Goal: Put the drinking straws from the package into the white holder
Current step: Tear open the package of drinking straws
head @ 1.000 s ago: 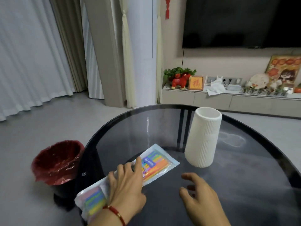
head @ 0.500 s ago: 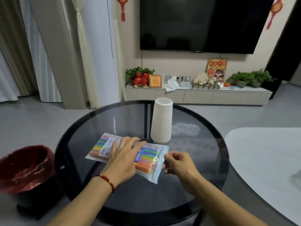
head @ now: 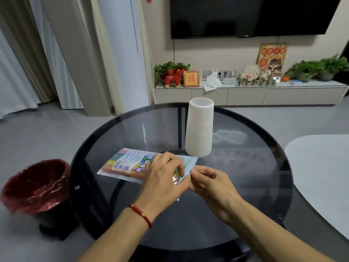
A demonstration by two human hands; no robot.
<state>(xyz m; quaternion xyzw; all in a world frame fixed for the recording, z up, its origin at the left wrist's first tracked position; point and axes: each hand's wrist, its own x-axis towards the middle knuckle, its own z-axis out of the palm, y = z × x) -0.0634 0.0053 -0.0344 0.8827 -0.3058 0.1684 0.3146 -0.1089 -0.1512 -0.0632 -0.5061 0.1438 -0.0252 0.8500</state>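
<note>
A clear plastic package of colourful drinking straws point(head: 130, 164) lies flat on the round dark glass table point(head: 245, 167). My left hand point(head: 163, 178) lies over the package's right half, fingers curled onto the plastic near its right end. My right hand point(head: 209, 183) pinches the package's right edge between thumb and fingers. The white ribbed holder point(head: 199, 127) stands upright just behind the package's right end, its mouth open. What is inside the holder is hidden from this angle.
A bin lined with a red bag point(head: 35, 186) stands on the floor left of the table. A pale rounded tabletop point(head: 321, 176) lies to the right. A low TV cabinet point(head: 245, 95) with ornaments runs along the far wall.
The package has turned to lie left-right in front of the holder. My left hand slid to its right end, and my right hand closed in and took the right edge.
</note>
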